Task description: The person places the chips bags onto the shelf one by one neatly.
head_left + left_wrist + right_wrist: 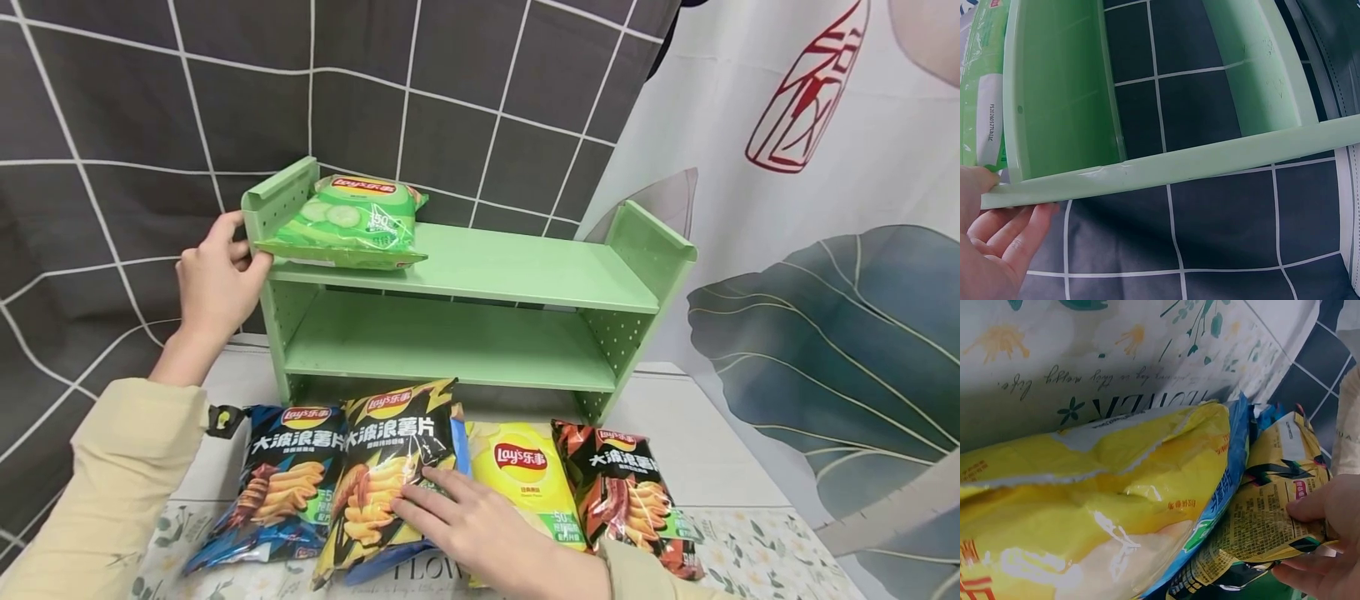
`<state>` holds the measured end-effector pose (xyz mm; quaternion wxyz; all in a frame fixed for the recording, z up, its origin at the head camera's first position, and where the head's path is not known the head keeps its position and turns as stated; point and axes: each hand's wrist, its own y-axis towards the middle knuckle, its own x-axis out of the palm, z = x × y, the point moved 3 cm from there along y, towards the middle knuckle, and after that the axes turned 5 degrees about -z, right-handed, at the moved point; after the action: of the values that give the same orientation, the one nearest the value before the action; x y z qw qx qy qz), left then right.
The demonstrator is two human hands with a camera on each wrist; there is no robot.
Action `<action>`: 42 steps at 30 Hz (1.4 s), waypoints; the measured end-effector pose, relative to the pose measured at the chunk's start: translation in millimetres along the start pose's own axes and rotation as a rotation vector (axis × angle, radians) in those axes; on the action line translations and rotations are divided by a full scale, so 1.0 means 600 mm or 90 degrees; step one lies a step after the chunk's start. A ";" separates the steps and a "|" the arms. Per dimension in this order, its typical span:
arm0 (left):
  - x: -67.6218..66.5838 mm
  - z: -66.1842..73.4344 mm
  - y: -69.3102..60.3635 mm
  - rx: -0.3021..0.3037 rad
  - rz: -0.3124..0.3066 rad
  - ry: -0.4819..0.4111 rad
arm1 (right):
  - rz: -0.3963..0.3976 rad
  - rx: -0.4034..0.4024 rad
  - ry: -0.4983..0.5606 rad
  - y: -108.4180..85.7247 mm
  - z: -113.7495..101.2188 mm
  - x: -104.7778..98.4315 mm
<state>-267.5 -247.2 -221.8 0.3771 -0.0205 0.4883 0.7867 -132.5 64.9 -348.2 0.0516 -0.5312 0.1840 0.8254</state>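
My left hand grips the left side panel of the green shelf, beside the green chip bag on its top board. In the left wrist view, the thumb of that hand is on one side of the shelf edge and the fingers are on the other. The black-and-yellow chip bag stands tilted in front of the shelf, its face under the fingers of my right hand. The right wrist view shows this hand pinching the bag between thumb and fingers.
A blue-and-black bag lies left of the black-and-yellow one. To the right are a yellow bag and a red-and-black bag. Another blue bag edge shows behind the black-and-yellow bag. A dark grid-patterned cloth hangs behind the shelf.
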 end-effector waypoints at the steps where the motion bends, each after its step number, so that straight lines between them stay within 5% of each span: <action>1: 0.000 0.000 0.000 0.001 0.001 -0.001 | 0.001 0.000 0.005 0.000 0.001 -0.001; 23: 0.000 0.001 -0.001 -0.003 -0.006 -0.005 | 0.205 -0.031 -0.036 0.010 0.019 -0.027; 42: 0.001 0.000 -0.001 -0.008 -0.006 -0.010 | 0.293 -0.023 -0.066 -0.012 0.046 -0.082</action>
<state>-267.2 -246.7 -222.4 0.3847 -0.0191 0.4804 0.7879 -132.6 87.1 -295.8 -0.1380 -0.4332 0.2827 0.8446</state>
